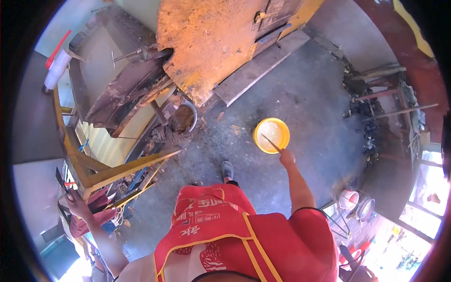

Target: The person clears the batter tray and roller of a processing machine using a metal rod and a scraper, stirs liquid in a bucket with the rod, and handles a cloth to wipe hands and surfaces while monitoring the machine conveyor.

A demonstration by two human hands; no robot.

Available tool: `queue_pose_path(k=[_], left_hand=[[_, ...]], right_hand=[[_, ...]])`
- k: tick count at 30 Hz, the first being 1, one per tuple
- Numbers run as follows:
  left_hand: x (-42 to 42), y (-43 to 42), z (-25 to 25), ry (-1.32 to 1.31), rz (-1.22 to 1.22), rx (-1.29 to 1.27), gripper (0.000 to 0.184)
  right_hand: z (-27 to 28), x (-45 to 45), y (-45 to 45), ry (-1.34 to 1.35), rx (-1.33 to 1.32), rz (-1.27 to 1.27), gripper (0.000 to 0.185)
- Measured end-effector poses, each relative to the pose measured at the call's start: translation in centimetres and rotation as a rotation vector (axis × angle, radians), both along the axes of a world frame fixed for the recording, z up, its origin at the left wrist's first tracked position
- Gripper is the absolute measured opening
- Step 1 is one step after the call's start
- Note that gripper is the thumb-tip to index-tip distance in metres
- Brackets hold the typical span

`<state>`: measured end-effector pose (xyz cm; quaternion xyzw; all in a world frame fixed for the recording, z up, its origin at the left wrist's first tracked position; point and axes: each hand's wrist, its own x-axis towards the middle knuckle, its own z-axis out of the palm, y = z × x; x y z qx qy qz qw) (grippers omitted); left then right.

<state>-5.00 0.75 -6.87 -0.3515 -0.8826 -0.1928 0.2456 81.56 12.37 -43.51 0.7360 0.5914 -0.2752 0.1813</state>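
One yellow bucket (283,132) stands on the floor (310,87) right of center; a stick (272,143), grasped by the right hand's (286,158) fingers, dips inside. Stirring appears underway; the next move calls for controlled wrist rotation. Lower left, the left hand's (78,206) fingers grip a dark flat tool (60,178).

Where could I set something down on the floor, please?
The widest bare floor lies between the yellow bucket and the dark rubble at right; another patch lies between the bucket and the plank. It is crowded at left, around the basin and wooden frame.
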Motion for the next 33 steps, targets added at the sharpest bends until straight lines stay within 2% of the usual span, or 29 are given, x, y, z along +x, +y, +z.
queue_pose_path(k=[3,7,9,10,11,12,13,14,15,18,19,20,22,24,26,27,28,29,30,32,33], left_hand=[[-0.2,-0.3,0.3,-0.002,-0.018,-0.027,0.046],[-0.6,-0.6,0.7,-0.051,-0.006,-0.058,0.046],[-2.4,-1.2,-0.4,0.037,0.084,-0.115,0.043],[-3.9,-2.2,-1.0,0.065,0.104,-0.116,0.040],[-2.5,-1.9,-0.5,-0.019,0.062,-0.072,0.037],[-0.3,-0.9,0.1,-0.098,0.020,-0.023,0.033],[0.6,-0.6,0.0,-0.139,-0.060,0.073,0.028],[1.1,-0.3,-0.3,-0.177,-0.147,0.168,0.024],[1.6,0.1,-0.1,-0.225,-0.118,0.183,0.021],[3.9,1.0,0.9,-0.271,-0.078,0.176,0.018],[4.6,1.5,0.9,-0.210,-0.146,0.239,0.020],[5.8,2.0,1.7,-0.113,-0.125,0.176,0.020],[7.4,2.6,2.7,-0.095,-0.105,0.150,0.019],[8.1,2.9,3.0,-0.095,-0.105,0.188,0.019],[6.1,2.0,1.5,-0.152,-0.142,0.241,0.020],[6.2,1.9,1.8,-0.148,-0.126,0.234,0.019],[6.7,2.1,2.0,-0.145,-0.110,0.228,0.019],[7.1,2.3,2.0,-0.099,-0.111,0.258,0.018],[7.3,2.4,2.0,-0.101,-0.102,0.283,0.018],[7.4,2.2,2.2,-0.097,-0.097,0.253,0.016],[6.7,2.0,1.6,-0.096,-0.112,0.263,0.016]], right_hand=[[-3.3,-1.6,-0.6,0.003,0.070,-0.241,0.031],[-6.9,-2.2,-1.7,0.027,-0.082,-0.183,0.030],[-6.4,-3.2,-1.7,0.036,0.028,-0.417,0.038],[-7.4,-2.9,-2.3,0.029,0.003,-0.332,0.041],[-9.5,-1.9,-2.9,0.027,-0.018,-0.240,0.044],[-11.8,-0.8,-2.4,-0.031,-0.257,-0.021,0.048],[-11.7,-0.6,-3.1,-0.018,-0.081,0.014,0.043],[-10.7,-1.2,-3.2,0.009,0.023,-0.135,0.038],[-9.7,-1.6,-3.2,0.037,0.120,-0.291,0.035],[-10.6,-0.4,-3.5,-0.048,-0.091,-0.116,0.027],[-10.8,-0.5,-3.4,-0.077,-0.168,-0.044,0.026],[-9.8,-1.2,-3.2,-0.077,-0.135,-0.083,0.026],[-9.1,-1.8,-3.8,-0.101,-0.044,-0.106,0.024],[-14.1,-0.2,-5.7,-0.125,0.033,-0.078,0.023],[-20.1,1.4,-7.0,0.015,-0.053,-0.195,0.020],[-21.3,1.4,-7.4,0.014,-0.032,-0.183,0.020],[-22.0,1.2,-7.4,0.089,-0.058,0.007,0.020],[-22.1,0.8,-6.5,0.158,-0.084,0.197,0.020],[-21.1,-0.5,-5.5,0.151,-0.061,0.209,0.020],[-17.2,-5.1,-4.1,0.341,-0.182,-0.176,0.039],[-13.9,-7.6,-3.4,0.335,-0.158,-0.161,0.039]])
